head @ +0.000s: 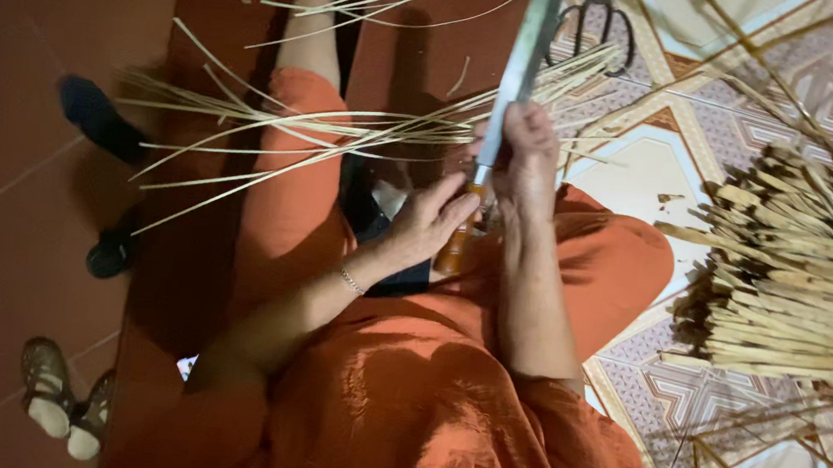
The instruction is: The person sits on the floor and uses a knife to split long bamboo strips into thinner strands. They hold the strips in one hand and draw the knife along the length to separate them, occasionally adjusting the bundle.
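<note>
Head view: our left hand [427, 223] closes its grip on the brown handle [455, 247] of a long knife [519, 67], blade pointing far. Our right hand [529, 159] pinches thin bamboo strips [345, 127] against the blade. Strips fan out left over our orange-clad lap. A bundle of thicker splints [794, 277] lies right on the tiled floor [643, 174]; scissors [601, 19] rest far.

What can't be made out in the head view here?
- Knife: blade tip cut off by the top edge; the left hand covers part of the wooden handle.
- Right hand: its own fingers hide what it pinches against the blade.
- Scissors: blades cut off by the top edge.
- Stick bundle: runs off the right edge.
- Thin strips: too fine to count.
</note>
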